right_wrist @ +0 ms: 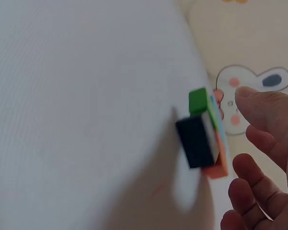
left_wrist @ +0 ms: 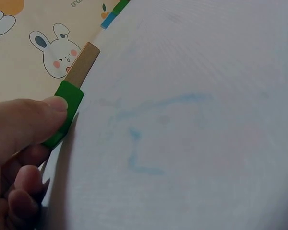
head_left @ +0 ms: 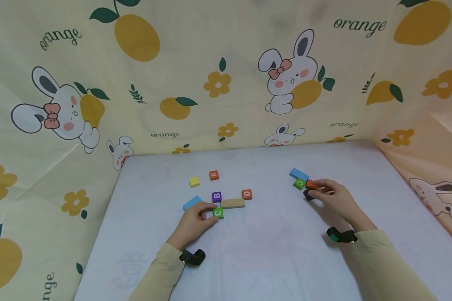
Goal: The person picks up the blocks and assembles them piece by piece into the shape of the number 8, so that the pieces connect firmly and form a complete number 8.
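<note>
My left hand (head_left: 193,223) pinches a green letter block (head_left: 218,213) marked with a white character; in the left wrist view the thumb presses on its face. That block touches the end of a plain wooden strip (head_left: 232,203), with a purple block (head_left: 216,196) just behind. At the right, my right hand (head_left: 339,202) is beside a cluster: a black block (right_wrist: 198,141), an orange block (head_left: 310,184), a green block (head_left: 299,183) and a blue strip (head_left: 299,174). In the right wrist view its thumb and fingers are spread, with a gap to the blocks.
Behind the left group lie a yellow block (head_left: 194,181) and an orange block (head_left: 214,175). Another orange block (head_left: 247,194) sits by the wooden strip's right end. A blue strip (head_left: 191,202) is partly behind the left hand. Printed cloth (head_left: 241,121) walls in the white table (head_left: 263,251).
</note>
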### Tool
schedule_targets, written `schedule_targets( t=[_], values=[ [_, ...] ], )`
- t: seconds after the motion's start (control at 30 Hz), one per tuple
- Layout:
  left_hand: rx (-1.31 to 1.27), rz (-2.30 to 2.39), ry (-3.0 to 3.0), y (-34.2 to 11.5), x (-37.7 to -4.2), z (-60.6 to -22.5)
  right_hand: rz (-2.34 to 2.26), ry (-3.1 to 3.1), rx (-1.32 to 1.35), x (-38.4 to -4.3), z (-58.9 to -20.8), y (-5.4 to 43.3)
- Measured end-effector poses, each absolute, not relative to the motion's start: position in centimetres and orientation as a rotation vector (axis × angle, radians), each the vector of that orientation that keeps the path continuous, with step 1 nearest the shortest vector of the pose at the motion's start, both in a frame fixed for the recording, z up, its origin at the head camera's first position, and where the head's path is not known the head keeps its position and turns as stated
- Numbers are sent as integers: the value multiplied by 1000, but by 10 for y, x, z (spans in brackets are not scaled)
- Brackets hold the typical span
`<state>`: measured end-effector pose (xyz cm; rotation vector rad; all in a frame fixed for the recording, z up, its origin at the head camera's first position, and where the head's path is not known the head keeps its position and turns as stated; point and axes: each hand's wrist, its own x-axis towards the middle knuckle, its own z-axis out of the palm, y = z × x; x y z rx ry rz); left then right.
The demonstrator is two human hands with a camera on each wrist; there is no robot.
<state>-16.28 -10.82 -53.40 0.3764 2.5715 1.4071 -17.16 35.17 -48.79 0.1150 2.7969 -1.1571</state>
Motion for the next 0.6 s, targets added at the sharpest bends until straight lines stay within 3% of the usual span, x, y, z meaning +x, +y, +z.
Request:
schedule_targets(
  t=[0.6],
  values=[
    [359,1412,2560,-108,-162,-531,-1154,2700,168,-171,-503,359]
  ],
)
